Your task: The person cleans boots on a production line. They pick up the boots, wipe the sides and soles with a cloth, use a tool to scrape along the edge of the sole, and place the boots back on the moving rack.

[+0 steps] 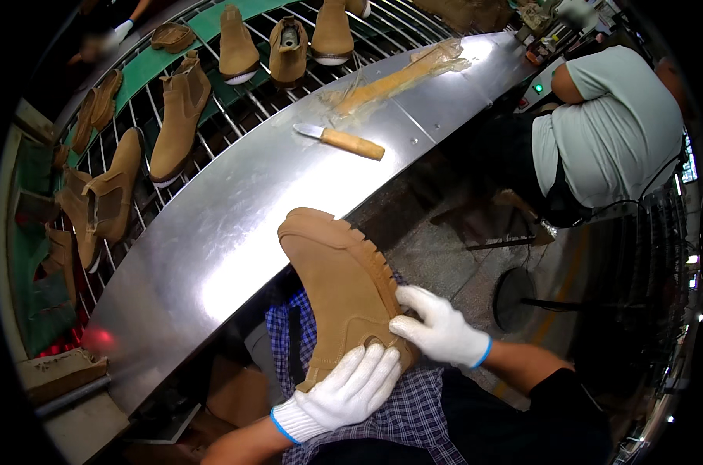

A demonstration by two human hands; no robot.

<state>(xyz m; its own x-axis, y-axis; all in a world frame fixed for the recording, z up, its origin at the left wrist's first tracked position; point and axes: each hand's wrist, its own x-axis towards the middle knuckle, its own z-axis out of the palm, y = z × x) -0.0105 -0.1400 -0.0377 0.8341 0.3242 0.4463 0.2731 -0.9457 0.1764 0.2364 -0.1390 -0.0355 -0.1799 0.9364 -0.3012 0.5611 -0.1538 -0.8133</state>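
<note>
A tan ankle boot (336, 287) with a ridged tan sole lies on its side over my lap, its toe reaching up past the edge of the metal table. My left hand (351, 391), in a white knit glove with a blue cuff, is wrapped over the heel and ankle part. Gloved alike, my right hand (437, 325) grips the sole edge near the heel with thumb and fingers. What lies under my right fingertips is hidden. On the metal table, beyond the boot's toe, rests a short knife (344, 142) with a wooden handle.
The curved metal table (181, 240) borders a rack of metal rods that carries several tan boots (182, 124). A strip of yellowish, glue-like material (394, 81) lies on the far part of the table. At the right a person in a light shirt (611, 128) sits close by.
</note>
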